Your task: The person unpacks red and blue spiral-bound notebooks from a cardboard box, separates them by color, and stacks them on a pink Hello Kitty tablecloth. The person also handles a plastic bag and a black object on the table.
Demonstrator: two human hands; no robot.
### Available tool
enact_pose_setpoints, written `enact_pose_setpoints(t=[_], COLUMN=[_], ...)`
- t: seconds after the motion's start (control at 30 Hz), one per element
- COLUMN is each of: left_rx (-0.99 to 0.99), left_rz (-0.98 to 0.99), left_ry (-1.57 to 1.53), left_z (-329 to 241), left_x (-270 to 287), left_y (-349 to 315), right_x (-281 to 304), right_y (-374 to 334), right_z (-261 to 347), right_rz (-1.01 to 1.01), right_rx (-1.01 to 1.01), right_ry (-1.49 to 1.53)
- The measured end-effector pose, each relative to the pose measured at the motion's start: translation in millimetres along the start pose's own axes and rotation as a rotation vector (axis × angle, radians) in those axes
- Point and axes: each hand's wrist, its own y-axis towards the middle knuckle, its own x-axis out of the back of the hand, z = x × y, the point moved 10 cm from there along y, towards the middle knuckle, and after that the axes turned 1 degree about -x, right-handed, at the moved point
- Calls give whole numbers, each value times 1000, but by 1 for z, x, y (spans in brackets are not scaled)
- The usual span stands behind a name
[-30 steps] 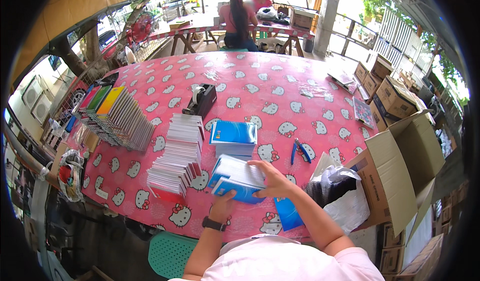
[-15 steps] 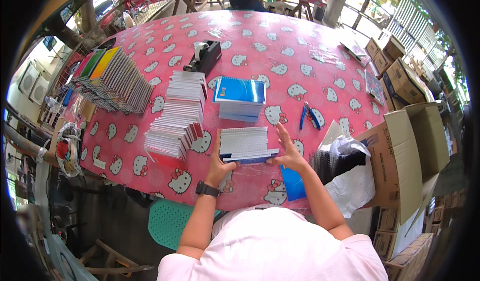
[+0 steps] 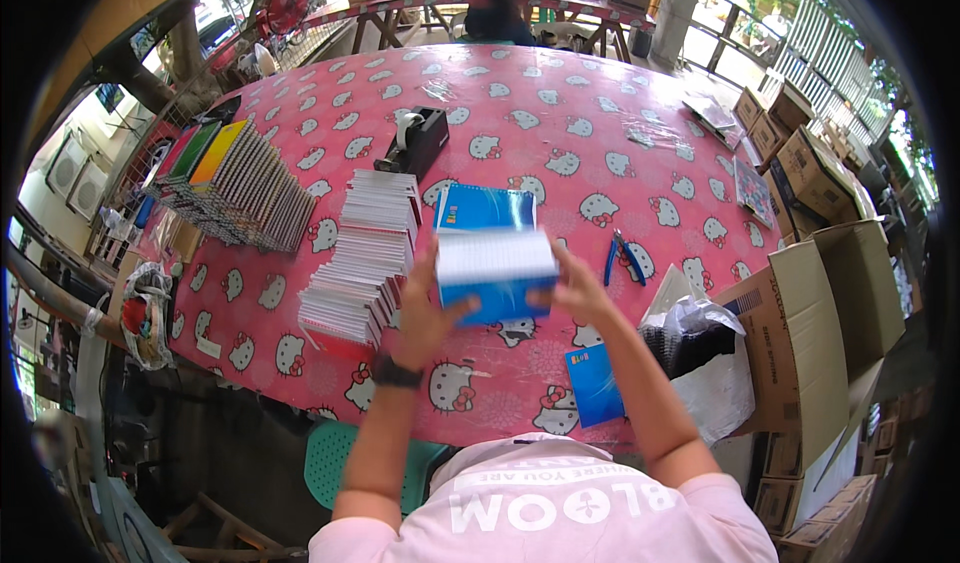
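Between my two hands is a stack of blue-covered notebooks (image 3: 492, 301), tilted so that the white page edges and a blue cover show. My left hand (image 3: 430, 313), with a dark watch on the wrist, grips its left side, thumb on the front. On the right side my right hand (image 3: 578, 291) grips it the same way. Motion blurs both hands and the stack. Just behind lies another pile of blue notebooks (image 3: 488, 203), partly covered by the held stack. A single blue notebook (image 3: 596, 388) lies near the table's front edge, right of centre.
Left of my hands runs a leaning row of notebooks (image 3: 365, 233) with white edges and red covers. Coloured spiral notebooks (image 3: 240, 188) are piled farther left. A black tape dispenser (image 3: 420, 143), blue-handled pliers (image 3: 625, 258), a plastic bag (image 3: 715, 388) and an open carton (image 3: 775, 333) surround the work.
The notebook stack has been lifted off the tablecloth and tipped, its blue cover now toward me. Both hands have risen with it, keeping hold of its sides.
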Motion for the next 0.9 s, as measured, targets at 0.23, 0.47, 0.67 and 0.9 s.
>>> enact_pose_setpoints(t=[0.23,0.47,0.67,0.9], left_rx=[649,163,-292,-897], left_rz=[125,-64,-123,251], left_ry=[157,406,-62,146], left_z=[58,41,-105,-316], left_x=[30,68,-18,-278], left_y=[135,172,159,97], right_x=[60,56,14,159], right_y=[102,43,-189,-422], right_z=[-28,-4,159,306], right_rz=[-256,-364,176,-318], right_rx=[-496,-139,70,612], right_ry=[-486,-120,-268,-63])
